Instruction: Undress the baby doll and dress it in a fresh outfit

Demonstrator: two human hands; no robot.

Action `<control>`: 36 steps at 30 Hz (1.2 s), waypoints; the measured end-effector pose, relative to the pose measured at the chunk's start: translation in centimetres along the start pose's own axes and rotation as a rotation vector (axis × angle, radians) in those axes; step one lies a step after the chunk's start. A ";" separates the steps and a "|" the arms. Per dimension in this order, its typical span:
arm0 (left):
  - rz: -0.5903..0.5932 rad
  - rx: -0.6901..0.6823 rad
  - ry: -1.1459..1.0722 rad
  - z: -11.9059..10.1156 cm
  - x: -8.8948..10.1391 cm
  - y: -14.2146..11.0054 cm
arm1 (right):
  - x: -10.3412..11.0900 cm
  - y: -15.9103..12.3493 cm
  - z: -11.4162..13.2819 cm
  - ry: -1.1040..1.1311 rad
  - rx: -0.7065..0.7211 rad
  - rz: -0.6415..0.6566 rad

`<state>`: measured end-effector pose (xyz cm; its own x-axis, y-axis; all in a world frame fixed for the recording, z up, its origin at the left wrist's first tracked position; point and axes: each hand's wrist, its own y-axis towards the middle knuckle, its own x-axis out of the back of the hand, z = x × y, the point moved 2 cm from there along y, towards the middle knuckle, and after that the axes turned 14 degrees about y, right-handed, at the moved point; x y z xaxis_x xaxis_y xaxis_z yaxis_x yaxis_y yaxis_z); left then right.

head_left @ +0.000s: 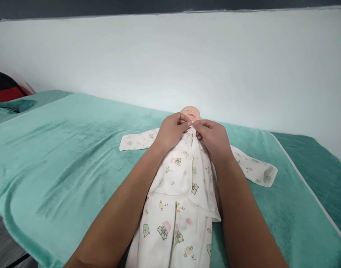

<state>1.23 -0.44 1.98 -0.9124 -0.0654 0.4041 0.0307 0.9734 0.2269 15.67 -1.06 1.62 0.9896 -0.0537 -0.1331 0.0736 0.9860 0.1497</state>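
A baby doll (191, 111) lies on its back, dressed in a white printed jacket (170, 175) and matching trousers (156, 230). My left hand (174, 128) pinches the jacket's collar edge just below the doll's chin. Opposite it, fingertips nearly touching, my right hand (212, 136) pinches the other side of the collar. Whether a button sits between the fingers is hidden. Further down the jacket front, buttons (189, 158) show along the edge, and the lower front hangs apart. Both sleeves stretch out sideways, the right one ending in an open cuff (269, 175).
A light green blanket (75, 149) with soft folds covers the surface under the doll. Darker green cloth (318, 167) lies at the right. Behind stands a white wall (170, 63). A black and red object (4, 87) is at the far left.
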 end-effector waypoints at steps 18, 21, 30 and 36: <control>0.105 0.113 -0.253 1.0 0.2 0.0 | -1.2 -1.5 1.7 -0.473 0.107 0.142; 0.142 0.135 -0.298 0.8 0.6 -0.3 | -1.0 -1.7 1.8 -0.466 0.088 0.154; 0.015 0.050 0.013 0.9 0.4 -0.5 | 0.1 -2.3 1.2 -0.331 0.002 0.082; -0.010 -0.062 0.245 0.8 0.6 -1.4 | -0.8 -3.1 0.7 -0.446 0.173 0.030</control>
<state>0.32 -1.64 1.22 -0.7867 -0.1336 0.6028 0.0542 0.9576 0.2830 14.74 -4.22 1.90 0.9450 -0.1259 0.3019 0.0265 0.9494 0.3131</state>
